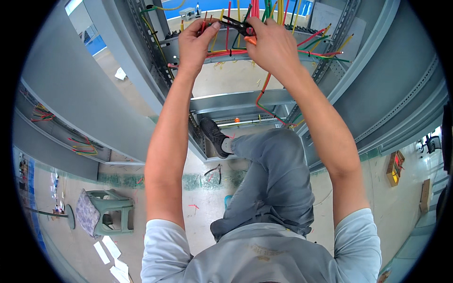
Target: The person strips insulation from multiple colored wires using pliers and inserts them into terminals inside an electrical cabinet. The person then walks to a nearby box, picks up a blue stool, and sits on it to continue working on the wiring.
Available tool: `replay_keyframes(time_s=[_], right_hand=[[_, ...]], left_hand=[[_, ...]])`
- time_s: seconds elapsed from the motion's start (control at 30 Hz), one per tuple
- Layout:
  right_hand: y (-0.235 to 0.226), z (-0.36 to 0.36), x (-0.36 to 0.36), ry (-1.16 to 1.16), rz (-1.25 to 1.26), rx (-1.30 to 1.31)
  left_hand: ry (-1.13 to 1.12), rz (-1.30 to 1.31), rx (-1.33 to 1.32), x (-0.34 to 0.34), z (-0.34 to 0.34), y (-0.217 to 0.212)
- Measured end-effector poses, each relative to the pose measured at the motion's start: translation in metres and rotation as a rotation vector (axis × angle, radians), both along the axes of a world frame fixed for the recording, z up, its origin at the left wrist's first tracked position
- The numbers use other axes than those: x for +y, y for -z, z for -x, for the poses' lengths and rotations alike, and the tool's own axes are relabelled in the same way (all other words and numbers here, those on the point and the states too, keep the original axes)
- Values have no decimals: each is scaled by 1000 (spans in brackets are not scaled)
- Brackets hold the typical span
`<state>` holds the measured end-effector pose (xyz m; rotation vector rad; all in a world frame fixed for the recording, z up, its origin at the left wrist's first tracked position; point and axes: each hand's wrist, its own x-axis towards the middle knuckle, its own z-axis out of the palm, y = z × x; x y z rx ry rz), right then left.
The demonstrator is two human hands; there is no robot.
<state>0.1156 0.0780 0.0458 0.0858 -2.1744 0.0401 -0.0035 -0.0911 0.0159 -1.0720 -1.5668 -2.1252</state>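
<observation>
I find both hands hemmed in by coloured wires (283, 47) and the cabinet rails (155, 42). Open room remains below, between the cabinet frame (245, 100) and my raised knee (278, 155).

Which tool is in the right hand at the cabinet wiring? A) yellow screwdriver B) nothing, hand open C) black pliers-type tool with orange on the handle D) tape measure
C: the right hand grips a black plier-like tool with an orange handle part, its tip pointing toward the coloured wires that the left hand pinches at the grey cabinet frame.
</observation>
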Motion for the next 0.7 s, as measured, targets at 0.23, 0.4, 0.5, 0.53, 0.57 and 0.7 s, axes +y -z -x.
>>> replay_keyframes(time_s=[0.23, 0.4, 0.5, 0.53, 0.57, 0.7], right_hand=[[-3, 8, -10, 61, -30, -26], [-14, -4, -22, -5, 74, -66], [-13, 0, -21, -37, 63, -28], [-15, 0, -22, -36, 66, -31], [-16, 1, -23, -36, 67, -33], [-16, 0, -20, -53, 57, -38]], left_hand=[[-2, 13, 29, 5, 11, 8], [29, 7, -31, 1, 9, 8], [62, 2, -29, 2, 13, 7], [61, 0, -27, 2, 16, 8], [60, -1, -24, 1, 18, 9], [92, -19, -44, 3, 15, 9]])
